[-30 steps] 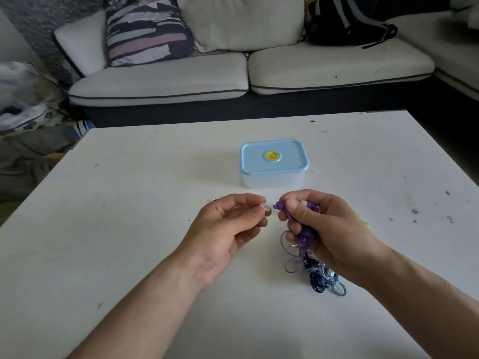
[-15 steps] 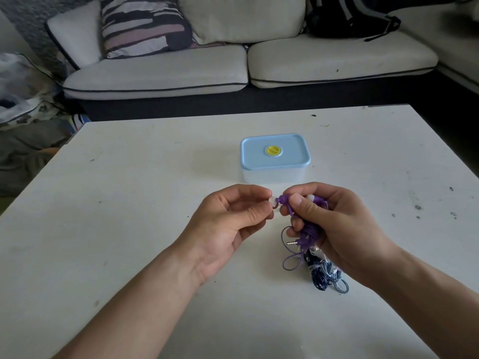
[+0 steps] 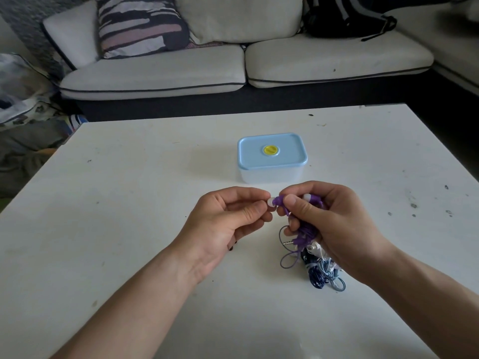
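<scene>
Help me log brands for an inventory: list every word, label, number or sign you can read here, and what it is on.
No text can be read anywhere.
Purple earphones, gripped in the right hand, white tip pinched by the left hand: no marking shows.
Yellow disc on the blue lid: any marking is too small to read.
Striped cushion: pattern only, no letters.

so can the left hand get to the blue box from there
Probably yes. The box sits just beyond the left hand with only bare table between. But that hand pinches the purple earphones, which the right hand grips, so it must let go first.
</scene>
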The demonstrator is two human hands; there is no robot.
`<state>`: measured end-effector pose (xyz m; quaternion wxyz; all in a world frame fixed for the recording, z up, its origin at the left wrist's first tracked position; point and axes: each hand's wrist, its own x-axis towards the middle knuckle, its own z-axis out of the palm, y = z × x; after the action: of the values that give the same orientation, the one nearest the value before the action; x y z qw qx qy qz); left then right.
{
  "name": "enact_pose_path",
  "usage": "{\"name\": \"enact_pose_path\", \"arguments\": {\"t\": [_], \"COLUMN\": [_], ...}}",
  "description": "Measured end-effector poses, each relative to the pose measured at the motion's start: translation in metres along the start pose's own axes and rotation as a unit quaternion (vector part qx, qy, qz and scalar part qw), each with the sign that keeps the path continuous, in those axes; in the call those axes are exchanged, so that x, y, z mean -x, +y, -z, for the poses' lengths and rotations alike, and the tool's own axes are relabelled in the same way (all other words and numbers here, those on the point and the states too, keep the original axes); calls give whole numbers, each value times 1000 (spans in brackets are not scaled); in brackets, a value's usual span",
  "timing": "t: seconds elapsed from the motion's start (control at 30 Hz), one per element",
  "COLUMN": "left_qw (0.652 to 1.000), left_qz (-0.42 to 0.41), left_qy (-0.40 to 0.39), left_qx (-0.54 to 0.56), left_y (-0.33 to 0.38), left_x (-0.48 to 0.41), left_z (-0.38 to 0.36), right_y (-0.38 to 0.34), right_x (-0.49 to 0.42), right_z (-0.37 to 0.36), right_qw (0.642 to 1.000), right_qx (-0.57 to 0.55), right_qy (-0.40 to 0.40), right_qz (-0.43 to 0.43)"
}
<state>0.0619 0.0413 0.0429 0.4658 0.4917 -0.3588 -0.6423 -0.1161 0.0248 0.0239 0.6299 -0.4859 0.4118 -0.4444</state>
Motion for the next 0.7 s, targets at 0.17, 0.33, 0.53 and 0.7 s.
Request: {"name": "enact_pose_path", "arguments": {"t": [0.17,0.33,0.53,0.7], "left_qw": [1000,998,996,996], "left_qz": [-10,-5,13,12], "left_qy": [-9,-41,-67,-63], "left_qx": [-26,-44,-62,-64], "left_y": [0,2,3,2], "left_x": [-1,-3,-4,-4], "left_z": [1,3,5,5], "right_y": [0,-1,-1,-3], "right_x": [-1,-1,-2,-1], "right_z": [2,4,7,6], "right_qw": [1000,999,996,995], "right_qx": [9,-3,22,64], "right_qy": [-4,-36,-71,-67], "right_qz": [-7,-33,-45,-27]}}
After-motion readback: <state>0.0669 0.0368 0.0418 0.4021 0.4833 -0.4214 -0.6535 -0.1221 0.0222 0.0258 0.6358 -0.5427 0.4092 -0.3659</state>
